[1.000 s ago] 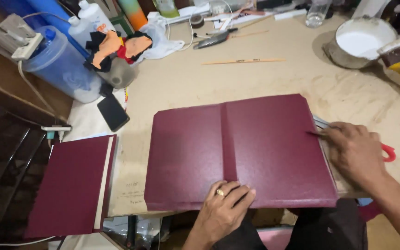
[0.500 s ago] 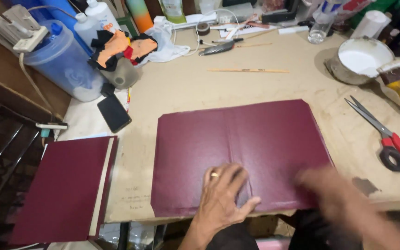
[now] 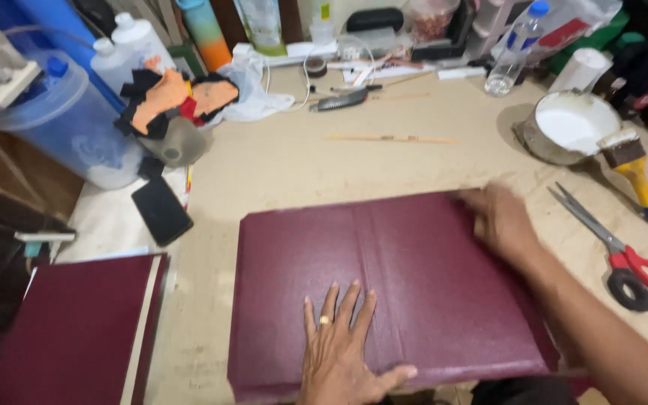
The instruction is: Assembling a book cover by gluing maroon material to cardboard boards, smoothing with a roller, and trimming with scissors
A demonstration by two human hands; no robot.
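A large maroon book cover [image 3: 429,277] lies spread flat on the beige worktable [image 3: 324,165], a spine crease running down its middle. My left hand [image 3: 343,352], wearing a ring, presses flat with fingers apart on the cover's near middle. My right hand [image 3: 500,221], motion-blurred, rests on the cover's far right corner, with the forearm crossing the cover's right side. Neither hand holds anything.
Red-handled scissors [image 3: 624,255] lie right of the cover. Beyond them are a bowl of white paste [image 3: 571,127] and a yellow-handled brush [image 3: 635,176]. A bound maroon book [image 3: 76,330] sits at the left, a black phone [image 3: 160,210] above it. Bottles, a wooden stick and clutter line the back.
My right hand has swept from the cover's right edge, past the near side, up to its far right corner. My left hand has stayed pressed on the cover. The view has shifted closer.
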